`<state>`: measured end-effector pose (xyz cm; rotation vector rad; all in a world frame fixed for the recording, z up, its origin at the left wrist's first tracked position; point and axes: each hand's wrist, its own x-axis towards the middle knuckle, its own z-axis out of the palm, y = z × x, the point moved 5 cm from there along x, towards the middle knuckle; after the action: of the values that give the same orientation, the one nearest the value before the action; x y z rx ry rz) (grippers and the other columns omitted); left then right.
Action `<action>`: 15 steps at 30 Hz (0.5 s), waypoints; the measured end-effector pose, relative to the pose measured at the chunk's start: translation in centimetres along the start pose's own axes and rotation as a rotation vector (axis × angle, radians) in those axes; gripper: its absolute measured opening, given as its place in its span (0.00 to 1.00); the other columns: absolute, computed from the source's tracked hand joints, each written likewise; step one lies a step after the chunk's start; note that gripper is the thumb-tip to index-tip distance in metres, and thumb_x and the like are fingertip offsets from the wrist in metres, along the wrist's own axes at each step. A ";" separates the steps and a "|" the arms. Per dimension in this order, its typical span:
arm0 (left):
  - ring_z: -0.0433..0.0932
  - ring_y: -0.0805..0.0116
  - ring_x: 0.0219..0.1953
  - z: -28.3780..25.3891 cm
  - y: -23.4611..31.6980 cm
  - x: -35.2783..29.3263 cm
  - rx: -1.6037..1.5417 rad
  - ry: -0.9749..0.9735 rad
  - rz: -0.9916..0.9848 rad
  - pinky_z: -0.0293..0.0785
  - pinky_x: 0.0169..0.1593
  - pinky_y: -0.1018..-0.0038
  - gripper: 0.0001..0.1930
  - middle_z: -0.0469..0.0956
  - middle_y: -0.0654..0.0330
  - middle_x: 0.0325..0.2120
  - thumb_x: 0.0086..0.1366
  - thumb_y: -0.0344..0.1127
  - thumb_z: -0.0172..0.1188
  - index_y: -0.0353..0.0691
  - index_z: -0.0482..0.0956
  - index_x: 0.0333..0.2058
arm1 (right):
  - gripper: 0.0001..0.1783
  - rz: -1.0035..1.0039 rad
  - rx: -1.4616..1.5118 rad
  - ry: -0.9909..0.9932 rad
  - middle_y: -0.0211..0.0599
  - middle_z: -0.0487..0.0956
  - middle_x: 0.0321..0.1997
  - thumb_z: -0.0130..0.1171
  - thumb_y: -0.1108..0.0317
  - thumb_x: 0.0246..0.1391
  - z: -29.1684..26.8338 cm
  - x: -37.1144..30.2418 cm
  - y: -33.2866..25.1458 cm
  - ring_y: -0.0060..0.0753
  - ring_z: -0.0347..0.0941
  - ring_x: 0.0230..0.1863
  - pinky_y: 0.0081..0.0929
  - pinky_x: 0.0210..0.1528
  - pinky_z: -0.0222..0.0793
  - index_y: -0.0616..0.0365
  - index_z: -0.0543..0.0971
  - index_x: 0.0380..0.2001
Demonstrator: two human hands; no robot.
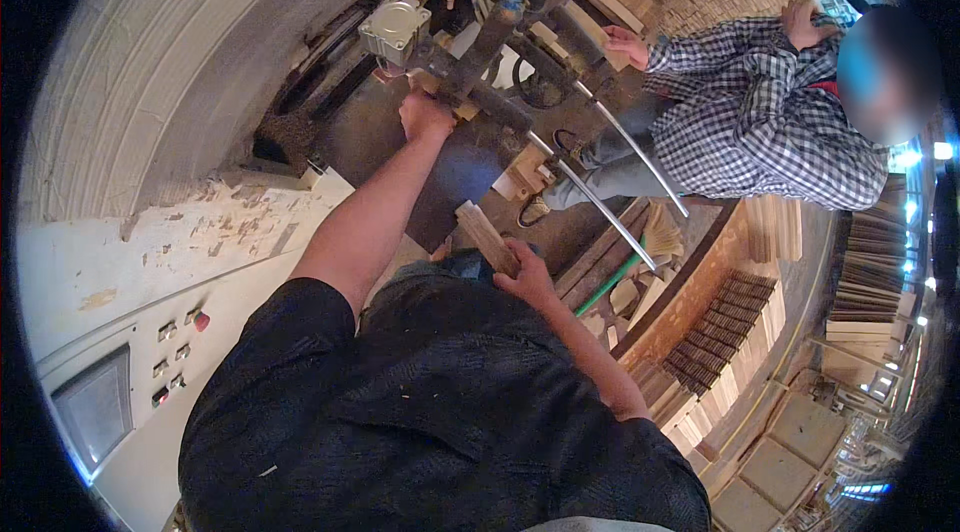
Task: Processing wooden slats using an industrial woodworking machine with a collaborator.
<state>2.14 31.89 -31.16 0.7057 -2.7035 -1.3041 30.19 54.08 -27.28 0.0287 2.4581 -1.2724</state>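
Observation:
My right hand (527,275) is wrapped around the near end of a short wooden strip (486,236), or a small stack of them, close to my body. My left hand (426,116) reaches forward to a machine (478,57) with dark cylinders and blue coiled hoses. Its fingers are closed at the machine's lower left side. Light wood shows beside that hand, but what the fingers grip is hidden. Two shiny metal rods (600,197) stick out from the machine toward the right.
A co-worker in a checked shirt (740,122) stands to the right, one hand near the machine. A control panel (170,362) with buttons and a screen is at my left. Stacked wooden strips (725,332) lie at the right, with loose offcuts (635,292) nearer.

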 end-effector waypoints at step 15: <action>0.84 0.62 0.21 -0.4 1.8 -1.3 -0.169 -0.200 -0.211 0.81 0.23 0.68 0.10 0.83 0.53 0.21 0.54 0.29 0.67 0.33 0.80 0.35 | 0.36 0.046 0.035 0.114 0.53 0.79 0.51 0.67 0.62 0.42 -1.7 -3.5 2.6 0.55 0.76 0.53 0.42 0.55 0.71 0.58 0.70 0.57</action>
<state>2.71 33.17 -29.36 0.9066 -2.6812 -1.7144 33.37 57.49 -27.30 0.1707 2.5147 -1.3280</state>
